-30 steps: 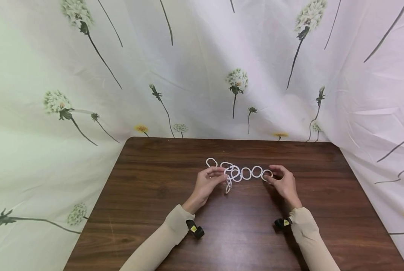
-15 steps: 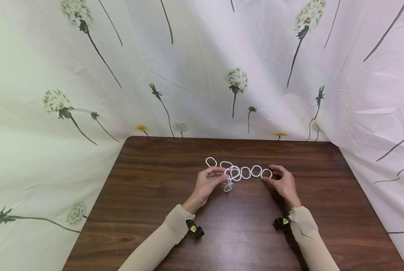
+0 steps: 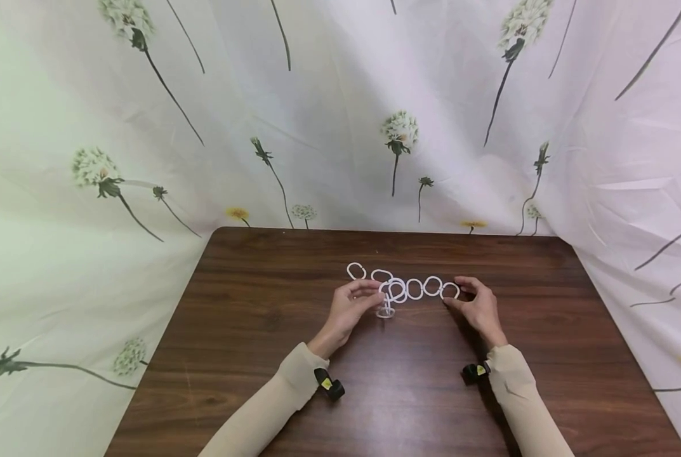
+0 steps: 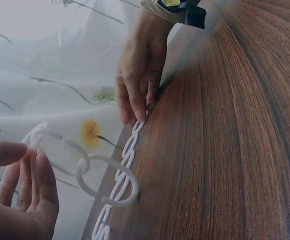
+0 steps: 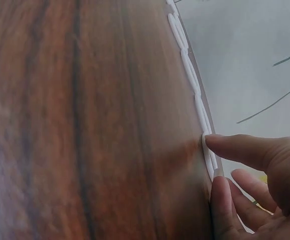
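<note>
Left hand (image 3: 348,309) pinches a white plastic ring (image 4: 55,150) at the left part of the chain of rings (image 3: 411,289), fingers curled round it, lifting it a little off the table (image 3: 260,330); a linked ring (image 3: 384,311) hangs below it, its lower edge touching the wood. Right hand (image 3: 477,308) pinches the end ring (image 3: 450,291) at the chain's right end between thumb and forefinger, that ring lying flat on the table; right wrist view shows fingertips (image 5: 215,142) on the ring's edge. Chain lies near the table's middle, toward the far edge, with a loose-looking ring (image 3: 356,271) at its far left; cannot tell if that one is linked. Flowered cloth (image 3: 340,114) behind.

Step judged: working a ring at the bunched left part, right hand steadying the end. Next move likely needs the split in the lifted ring found and the right end kept pinned.
</note>
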Available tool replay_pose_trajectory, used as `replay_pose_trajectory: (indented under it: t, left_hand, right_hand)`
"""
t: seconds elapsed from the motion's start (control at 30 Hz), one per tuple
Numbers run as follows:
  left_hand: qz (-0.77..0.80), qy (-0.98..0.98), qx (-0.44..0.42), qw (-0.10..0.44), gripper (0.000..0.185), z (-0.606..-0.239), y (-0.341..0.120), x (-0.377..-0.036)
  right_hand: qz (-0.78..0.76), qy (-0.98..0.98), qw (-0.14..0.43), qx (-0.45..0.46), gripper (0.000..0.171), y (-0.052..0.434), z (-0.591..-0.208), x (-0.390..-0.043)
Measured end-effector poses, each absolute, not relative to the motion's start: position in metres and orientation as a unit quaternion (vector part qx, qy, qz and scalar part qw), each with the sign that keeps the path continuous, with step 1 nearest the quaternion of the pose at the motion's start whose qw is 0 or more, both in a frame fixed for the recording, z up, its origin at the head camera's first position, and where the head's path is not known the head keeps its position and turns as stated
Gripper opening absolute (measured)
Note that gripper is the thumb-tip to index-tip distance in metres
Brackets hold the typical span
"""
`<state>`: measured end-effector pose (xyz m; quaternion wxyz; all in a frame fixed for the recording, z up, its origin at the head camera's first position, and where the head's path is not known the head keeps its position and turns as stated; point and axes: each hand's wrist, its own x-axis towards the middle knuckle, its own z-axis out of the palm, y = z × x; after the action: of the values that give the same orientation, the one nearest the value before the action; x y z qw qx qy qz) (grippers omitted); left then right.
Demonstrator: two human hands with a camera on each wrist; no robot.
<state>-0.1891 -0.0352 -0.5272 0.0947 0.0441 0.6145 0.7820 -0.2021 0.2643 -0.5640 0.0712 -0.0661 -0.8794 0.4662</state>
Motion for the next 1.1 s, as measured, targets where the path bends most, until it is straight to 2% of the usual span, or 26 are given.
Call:
replay_pose_trajectory:
  t: [0.6,1.1]
  left_hand:
    - [0.79,0.604,0.05,0.086,0.034,-0.5276,-0.0378,-0.1879]
    - [0.791,0.604,0.047,0.088,0.032,-0.5228,-0.0407,-0.1861]
  right_hand:
    - [0.454,-0.886,0.073,-0.064,0.051,0.2625,-0.564,-0.2023]
    - [0.44,-0.893,0.074,-0.062,0.059,0.2645,-0.5665,-0.2001]
